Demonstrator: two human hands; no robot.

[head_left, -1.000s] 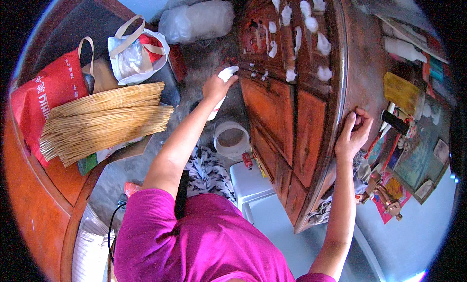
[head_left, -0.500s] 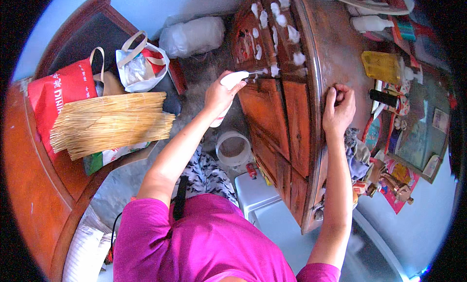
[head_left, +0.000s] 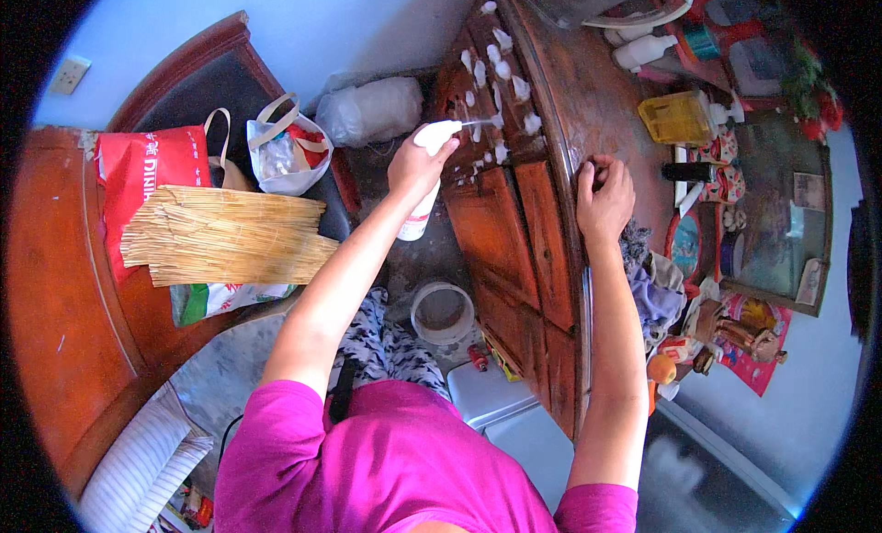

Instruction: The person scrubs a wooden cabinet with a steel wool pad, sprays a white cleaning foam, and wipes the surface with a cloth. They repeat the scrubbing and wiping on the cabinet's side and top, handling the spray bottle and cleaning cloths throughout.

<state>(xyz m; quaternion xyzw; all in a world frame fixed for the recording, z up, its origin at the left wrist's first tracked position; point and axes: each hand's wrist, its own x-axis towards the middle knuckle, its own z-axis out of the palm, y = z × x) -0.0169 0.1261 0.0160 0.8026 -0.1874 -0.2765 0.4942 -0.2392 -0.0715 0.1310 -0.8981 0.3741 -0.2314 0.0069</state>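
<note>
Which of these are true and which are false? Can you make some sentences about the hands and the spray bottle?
1. The left hand holds a white spray bottle. True.
2. The nozzle points at the red bag. False: it points at the wooden cabinet front.
3. White foam blobs sit on the cabinet front. True.
4. The right hand holds a broom. False: it rests on the cabinet's top edge.
5. The straw broom lies beside the red bag. True.
</note>
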